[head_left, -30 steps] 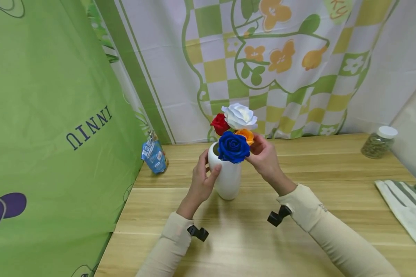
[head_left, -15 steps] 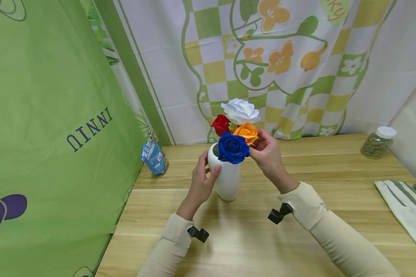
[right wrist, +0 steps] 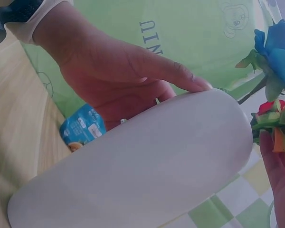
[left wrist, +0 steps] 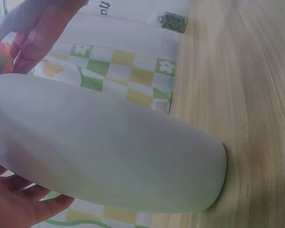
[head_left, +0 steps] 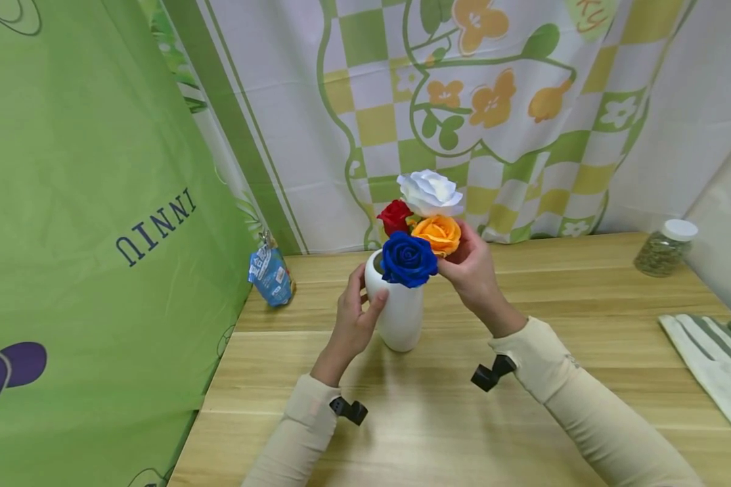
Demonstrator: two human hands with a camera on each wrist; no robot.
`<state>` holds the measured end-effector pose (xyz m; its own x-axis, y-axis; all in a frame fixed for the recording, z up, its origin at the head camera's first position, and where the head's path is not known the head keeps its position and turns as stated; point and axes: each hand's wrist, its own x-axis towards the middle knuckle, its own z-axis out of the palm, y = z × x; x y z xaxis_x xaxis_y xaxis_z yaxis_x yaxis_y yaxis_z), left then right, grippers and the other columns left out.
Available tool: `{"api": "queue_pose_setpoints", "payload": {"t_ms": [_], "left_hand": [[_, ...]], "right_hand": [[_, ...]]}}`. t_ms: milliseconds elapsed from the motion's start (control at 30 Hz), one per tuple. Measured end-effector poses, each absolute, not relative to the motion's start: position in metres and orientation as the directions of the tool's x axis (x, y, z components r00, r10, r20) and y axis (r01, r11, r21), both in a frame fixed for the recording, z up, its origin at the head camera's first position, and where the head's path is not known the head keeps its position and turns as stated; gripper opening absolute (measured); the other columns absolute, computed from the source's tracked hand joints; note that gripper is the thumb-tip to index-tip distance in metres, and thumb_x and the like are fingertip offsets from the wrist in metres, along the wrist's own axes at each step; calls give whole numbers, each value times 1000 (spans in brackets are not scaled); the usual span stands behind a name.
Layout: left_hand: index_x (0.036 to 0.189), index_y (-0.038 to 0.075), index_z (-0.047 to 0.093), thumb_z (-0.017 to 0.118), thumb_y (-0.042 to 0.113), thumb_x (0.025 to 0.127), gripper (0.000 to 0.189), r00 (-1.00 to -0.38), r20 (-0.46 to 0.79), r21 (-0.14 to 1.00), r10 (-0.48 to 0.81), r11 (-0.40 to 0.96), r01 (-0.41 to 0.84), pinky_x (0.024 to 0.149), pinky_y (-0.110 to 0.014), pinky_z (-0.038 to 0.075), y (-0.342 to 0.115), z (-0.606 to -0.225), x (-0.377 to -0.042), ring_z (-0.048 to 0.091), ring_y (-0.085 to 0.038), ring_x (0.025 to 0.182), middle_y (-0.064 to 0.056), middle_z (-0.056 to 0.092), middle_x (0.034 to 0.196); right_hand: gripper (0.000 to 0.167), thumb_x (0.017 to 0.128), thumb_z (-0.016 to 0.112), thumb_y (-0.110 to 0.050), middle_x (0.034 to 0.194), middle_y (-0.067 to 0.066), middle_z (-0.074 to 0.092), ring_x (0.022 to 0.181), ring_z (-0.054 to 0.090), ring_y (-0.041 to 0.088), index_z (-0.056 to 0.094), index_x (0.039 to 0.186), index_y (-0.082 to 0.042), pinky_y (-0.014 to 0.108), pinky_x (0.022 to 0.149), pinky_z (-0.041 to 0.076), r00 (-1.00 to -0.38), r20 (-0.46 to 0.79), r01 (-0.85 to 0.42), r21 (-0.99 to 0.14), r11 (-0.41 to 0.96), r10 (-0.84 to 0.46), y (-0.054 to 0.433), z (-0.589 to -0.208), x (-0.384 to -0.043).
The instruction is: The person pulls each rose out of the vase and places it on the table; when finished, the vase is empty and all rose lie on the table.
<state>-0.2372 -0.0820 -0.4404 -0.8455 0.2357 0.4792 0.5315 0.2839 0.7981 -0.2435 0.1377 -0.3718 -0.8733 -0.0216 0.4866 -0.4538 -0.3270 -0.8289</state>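
Note:
A tall white vase [head_left: 399,318] stands upright on the table. My left hand [head_left: 355,318] holds its upper side, thumb toward the front and fingers behind. From the vase's mouth rise a blue rose [head_left: 409,259], a red rose [head_left: 394,216], a white rose [head_left: 430,192] and an orange rose [head_left: 437,235]. My right hand [head_left: 472,270] pinches the orange rose just under its bloom. In the right wrist view, the right fingertips [right wrist: 266,140] sit at the green stems by the rim. The lower stems are hidden inside the vase.
On the wooden table [head_left: 268,385], a blue snack pouch [head_left: 271,274] stands at the back left. A white-lidded jar of dried herbs [head_left: 666,248] stands at the back right, with white-and-green gloves [head_left: 715,368] nearer on that side. A patterned curtain [head_left: 378,108] hangs behind.
The orange rose has come up and right from behind the blue one, together with my right hand. White and red blooms have shifted slightly up and right. My left hand and the vase stay put.

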Motion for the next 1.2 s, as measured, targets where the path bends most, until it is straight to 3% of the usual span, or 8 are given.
{"api": "queue_pose_setpoints", "payload": {"t_ms": [300,667,867,1033,1200], "left_hand": [[152,18,35,56,40,101,59,-841,485,798,239,271,537,96,-50,56,-82,-441,-238,58,-27,124,-10,56,141],[151,16,35,56,40,101,59,-851,470,806,234,278,522,97,-50,56,-82,-442,-239,58,-27,124,-10,56,141],[151,16,35,55,38,102,57,-853,466,807,235,284,518,97,-50,56,-82,-444,-239,58,-27,124,-9,56,142],[152,17,35,56,32,102,56,-851,468,806,239,278,522,97,-53,55,-83,-444,-240,58,-29,124,-10,55,143],[151,15,36,54,43,102,59,-849,473,799,236,290,526,97,-52,55,-83,-443,-240,58,-28,124,-11,56,141]], "right_hand": [[57,76,57,21,115,-4,62,105,62,10,52,124,-10,19,92,55,-849,524,-472,-812,-343,-72,140,-372,-242],[58,77,59,22,117,-4,64,106,64,9,55,122,-14,20,93,55,-831,553,-511,-802,-309,-63,143,-370,-239],[58,76,60,24,117,-4,66,105,65,10,59,123,-10,20,93,55,-790,612,-578,-762,-292,-34,141,-369,-238],[53,78,61,23,115,-5,67,104,65,9,60,121,-8,20,90,56,-796,606,-584,-770,-256,-8,138,-364,-238],[48,79,62,21,115,-7,67,102,65,8,55,125,10,19,88,57,-804,595,-582,-786,-211,2,135,-356,-239]]}}
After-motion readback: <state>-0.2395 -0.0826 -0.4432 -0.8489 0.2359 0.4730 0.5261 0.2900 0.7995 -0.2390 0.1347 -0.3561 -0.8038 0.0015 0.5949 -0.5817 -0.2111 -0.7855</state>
